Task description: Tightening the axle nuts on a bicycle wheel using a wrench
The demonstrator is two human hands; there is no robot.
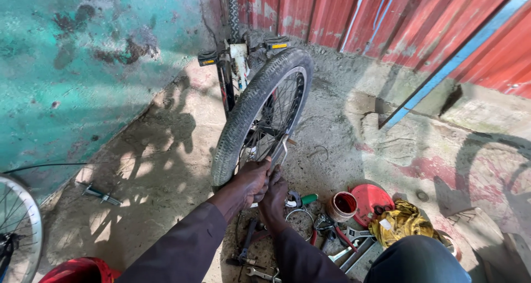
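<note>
An upturned bicycle stands on the concrete floor, its rear wheel (251,103) with a black knobby tyre facing me. My left hand (251,181) is closed around the frame near the wheel's hub. Just to its right my right hand (275,197) grips the handle of a metal spanner (280,150), whose head sits at the axle. Both pedals (208,57) with yellow reflectors stick out near the top of the bike.
Loose tools (337,241) lie on the floor right of my arms: pliers, spanners, a green-handled tool. A small tin (342,205), a red lid (369,199) and a yellow rag (401,222) sit nearby. A turquoise wall is on the left, red corrugated sheeting behind. Another wheel (16,228) is at the lower left.
</note>
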